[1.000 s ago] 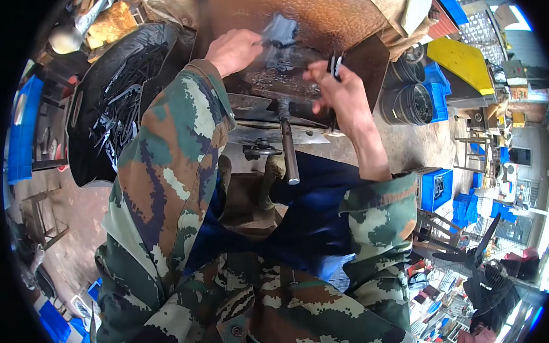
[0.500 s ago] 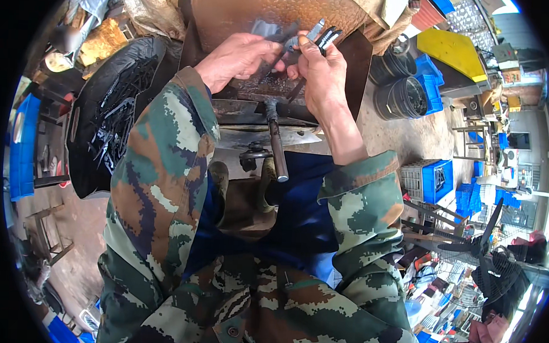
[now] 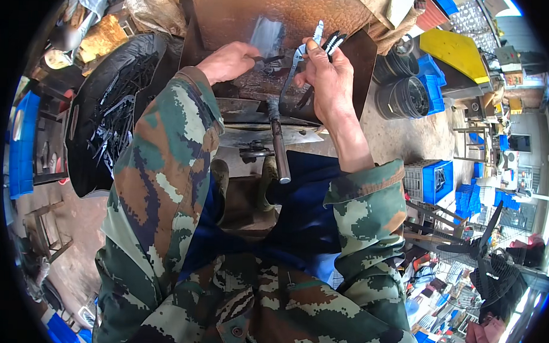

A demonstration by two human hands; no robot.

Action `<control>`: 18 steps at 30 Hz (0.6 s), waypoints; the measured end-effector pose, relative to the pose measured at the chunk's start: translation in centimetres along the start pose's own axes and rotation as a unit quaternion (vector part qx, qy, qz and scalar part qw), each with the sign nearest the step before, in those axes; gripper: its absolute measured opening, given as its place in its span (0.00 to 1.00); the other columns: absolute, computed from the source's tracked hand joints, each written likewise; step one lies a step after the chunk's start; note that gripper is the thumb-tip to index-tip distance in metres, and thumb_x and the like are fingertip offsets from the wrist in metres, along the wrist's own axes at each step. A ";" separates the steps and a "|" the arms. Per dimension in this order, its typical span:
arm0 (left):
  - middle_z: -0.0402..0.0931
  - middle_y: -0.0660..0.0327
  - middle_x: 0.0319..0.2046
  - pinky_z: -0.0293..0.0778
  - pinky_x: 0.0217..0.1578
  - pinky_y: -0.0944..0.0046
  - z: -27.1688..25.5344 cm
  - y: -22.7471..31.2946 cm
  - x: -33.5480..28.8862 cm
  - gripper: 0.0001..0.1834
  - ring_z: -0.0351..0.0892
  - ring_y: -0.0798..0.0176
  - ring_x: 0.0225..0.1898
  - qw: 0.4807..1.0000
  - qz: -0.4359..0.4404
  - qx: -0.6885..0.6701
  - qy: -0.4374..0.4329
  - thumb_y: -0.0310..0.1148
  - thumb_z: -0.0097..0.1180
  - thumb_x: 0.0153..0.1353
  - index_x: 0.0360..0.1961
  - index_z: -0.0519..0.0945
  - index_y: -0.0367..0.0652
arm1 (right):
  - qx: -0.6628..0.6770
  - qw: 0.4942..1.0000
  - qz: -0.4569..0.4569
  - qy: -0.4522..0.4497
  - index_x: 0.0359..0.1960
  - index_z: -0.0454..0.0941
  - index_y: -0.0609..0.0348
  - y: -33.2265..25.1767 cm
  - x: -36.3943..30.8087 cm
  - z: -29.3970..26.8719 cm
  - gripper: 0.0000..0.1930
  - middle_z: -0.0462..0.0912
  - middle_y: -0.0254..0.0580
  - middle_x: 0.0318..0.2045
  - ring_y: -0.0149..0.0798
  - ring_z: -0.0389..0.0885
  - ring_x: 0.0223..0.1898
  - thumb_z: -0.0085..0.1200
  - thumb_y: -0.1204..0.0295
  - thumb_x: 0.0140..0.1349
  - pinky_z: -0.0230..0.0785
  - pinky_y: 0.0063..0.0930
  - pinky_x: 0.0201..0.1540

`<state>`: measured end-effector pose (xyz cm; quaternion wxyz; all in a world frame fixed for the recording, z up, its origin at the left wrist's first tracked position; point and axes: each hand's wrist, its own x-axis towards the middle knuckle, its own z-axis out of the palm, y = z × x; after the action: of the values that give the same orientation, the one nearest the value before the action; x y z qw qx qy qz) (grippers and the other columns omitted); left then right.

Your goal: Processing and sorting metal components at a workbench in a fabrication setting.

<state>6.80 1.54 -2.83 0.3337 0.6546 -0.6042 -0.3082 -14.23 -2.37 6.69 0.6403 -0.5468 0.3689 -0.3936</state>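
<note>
More space now; left hand [image 3: 230,62] clear of right hand [image 3: 332,83].

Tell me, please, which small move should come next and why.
I would probably bring the left hand, with the small dark piece at its fingertips, toward the grey metal piece in the right hand: that piece stands apart from the dark toothed pieces in the same grip, and the left hand is near.

Far right, a yellow panel [image 3: 452,55] sits near dark buckets [image 3: 386,103]; nearer on the right stand a blue crate [image 3: 429,183] and a black fan [image 3: 478,246]; on the left, a blue tray [image 3: 22,144] and a stool [image 3: 43,232]
</note>
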 end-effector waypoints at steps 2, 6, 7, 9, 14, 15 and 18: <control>0.79 0.45 0.46 0.70 0.53 0.56 -0.5 -0.1 0.2 0.18 0.78 0.46 0.49 1.000 0.002 0.004 -0.025 0.29 0.51 0.58 0.49 0.80 0.36 | -0.002 1.000 -0.003 -0.002 0.44 0.76 0.66 0.0 0.0 0.0 0.11 0.70 0.32 0.24 0.22 0.57 0.17 0.53 0.70 0.68 0.66 0.27 0.22; 0.79 0.45 0.46 0.71 0.52 0.56 -1.0 -1.3 -0.2 0.17 0.78 0.46 0.50 0.998 0.054 0.038 -0.015 0.28 0.51 0.57 0.48 0.81 0.37 | 0.010 1.000 -0.001 -0.017 0.45 0.76 0.67 0.1 -0.1 0.4 0.11 0.70 0.33 0.25 0.22 0.57 0.17 0.52 0.70 0.69 0.68 0.28 0.23; 0.79 0.46 0.46 0.71 0.52 0.56 -1.1 -1.5 -0.4 0.17 0.77 0.46 0.50 0.997 0.058 0.036 -0.021 0.27 0.51 0.57 0.47 0.81 0.38 | 0.018 1.000 -0.001 -0.021 0.45 0.76 0.67 0.1 -0.1 0.4 0.11 0.70 0.34 0.25 0.23 0.58 0.16 0.51 0.70 0.69 0.69 0.28 0.23; 0.79 0.48 0.43 0.71 0.50 0.57 -0.9 -0.5 -0.3 0.15 0.78 0.49 0.48 0.997 0.047 0.056 -0.019 0.26 0.51 0.57 0.46 0.81 0.36 | 0.026 0.999 -0.002 -0.024 0.45 0.76 0.67 0.1 0.0 -0.2 0.11 0.70 0.35 0.26 0.24 0.59 0.17 0.50 0.69 0.70 0.70 0.29 0.23; 0.80 0.47 0.42 0.73 0.49 0.54 -1.2 3.7 -1.5 0.14 0.78 0.44 0.46 0.979 0.048 0.197 0.010 0.28 0.53 0.58 0.43 0.82 0.35 | 0.048 0.999 0.024 -0.010 0.41 0.76 0.62 -0.1 0.5 -1.1 0.10 0.75 0.37 0.28 0.30 0.76 0.23 0.47 0.67 0.71 0.74 0.27 0.29; 0.81 0.47 0.41 0.73 0.48 0.55 -1.2 3.9 -1.5 0.13 0.80 0.45 0.46 0.981 0.046 0.190 0.011 0.29 0.53 0.58 0.43 0.82 0.36 | 0.035 0.999 0.026 -0.003 0.41 0.76 0.62 -0.3 0.4 -1.3 0.11 0.76 0.39 0.30 0.33 0.79 0.25 0.47 0.66 0.71 0.76 0.27 0.32; 0.81 0.47 0.41 0.74 0.47 0.55 -1.7 3.9 -1.8 0.14 0.80 0.47 0.45 0.988 0.011 0.154 0.014 0.30 0.53 0.59 0.43 0.82 0.35 | 0.082 0.995 0.050 -0.006 0.39 0.73 0.64 -1.0 0.1 -1.2 0.12 0.77 0.43 0.31 0.36 0.80 0.27 0.46 0.65 0.72 0.80 0.32 0.35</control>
<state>5.74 3.26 1.34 0.2411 0.6957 -0.6469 -0.1986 -15.36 -3.08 7.55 0.7039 -0.4756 0.3591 -0.3865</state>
